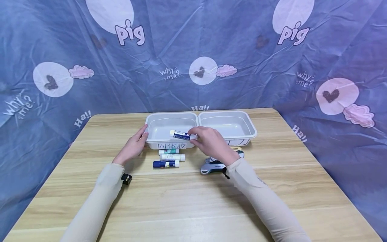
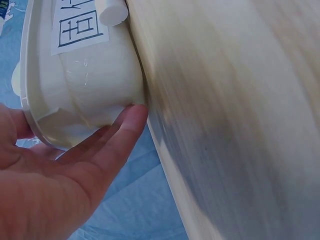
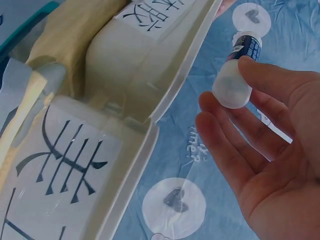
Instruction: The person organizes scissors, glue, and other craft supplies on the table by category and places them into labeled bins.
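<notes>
Grip of R hand (image 1: 208, 141): clamped, thumb + fingertips pinching the translucent end of a cylindrical plastic glue stick w/ navy printed label & white opp. end (image 1: 181, 135). Other fingers spread, partly bent (R wrist view). Stick approx. horiz., white end pointing L, held over front R part of a white rect. plastic tray w/ rounded corners (image 1: 164, 124); clear of rim.

L hand (image 1: 134, 146): fingers fairly straight, resting against outer L end wall of same tray; thumb apart from fingers, nr rim.

White paper label w/ lg. black Chinese characters (image 1: 171, 146) on tray front. Second tray, white rect. plastic (image 1: 225, 126), just beside on R; its label, also black characters (image 3: 65, 160), partly behind R hand in head view.

On table (image 1: 169, 208), in front of L tray, 3 more sticks lying roughly parallel: white tube w/ green band (image 1: 168, 152) nearest tray, white tube w/ pale label (image 1: 172, 157) in middle, navy tube w/ white cap (image 1: 166, 164) nearest person.

Under R hand/wrist, in front of R tray: grey-and-dark utility knife (image 1: 208, 168); further tool bits behind it, mostly hidden, type unclear.

Backdrop: blue printed cloth (image 1: 169, 90).
</notes>
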A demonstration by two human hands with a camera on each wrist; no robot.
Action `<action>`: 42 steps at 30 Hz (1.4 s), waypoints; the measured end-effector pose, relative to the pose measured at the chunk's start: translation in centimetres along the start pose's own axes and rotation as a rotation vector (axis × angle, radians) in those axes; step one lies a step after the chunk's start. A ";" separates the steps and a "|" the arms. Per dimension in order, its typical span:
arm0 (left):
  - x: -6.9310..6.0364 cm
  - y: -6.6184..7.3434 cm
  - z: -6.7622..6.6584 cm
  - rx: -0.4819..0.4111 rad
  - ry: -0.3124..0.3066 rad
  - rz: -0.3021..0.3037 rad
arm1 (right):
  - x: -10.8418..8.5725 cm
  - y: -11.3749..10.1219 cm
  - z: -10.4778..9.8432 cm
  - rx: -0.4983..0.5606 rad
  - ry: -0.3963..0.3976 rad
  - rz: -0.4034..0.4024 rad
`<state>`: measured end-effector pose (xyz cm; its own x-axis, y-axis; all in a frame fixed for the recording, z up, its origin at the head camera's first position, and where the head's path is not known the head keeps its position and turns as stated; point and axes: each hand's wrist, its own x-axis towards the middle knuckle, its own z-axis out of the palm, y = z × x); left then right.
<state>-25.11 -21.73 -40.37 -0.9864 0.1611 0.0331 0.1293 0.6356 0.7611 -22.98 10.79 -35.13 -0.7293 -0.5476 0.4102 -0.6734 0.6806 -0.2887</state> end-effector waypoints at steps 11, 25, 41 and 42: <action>0.2 -0.2 0.1 -0.015 0.001 -0.007 | -0.1 0.9 0.0 0.009 0.043 0.048; 0.1 0.0 0.0 -0.016 -0.002 -0.003 | -0.1 1.5 0.2 0.010 0.048 0.114; 0.0 0.0 -0.1 -0.002 0.000 -0.019 | 0.0 1.7 0.7 -0.018 0.058 0.143; 0.0 0.0 -0.1 -0.003 0.002 -0.020 | 0.0 1.6 0.7 -0.021 0.057 0.146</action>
<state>-25.12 -21.82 -40.34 -0.9890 0.1468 0.0195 0.1095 0.6365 0.7634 -24.19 11.54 -36.23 -0.8108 -0.4139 0.4137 -0.5575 0.7616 -0.3306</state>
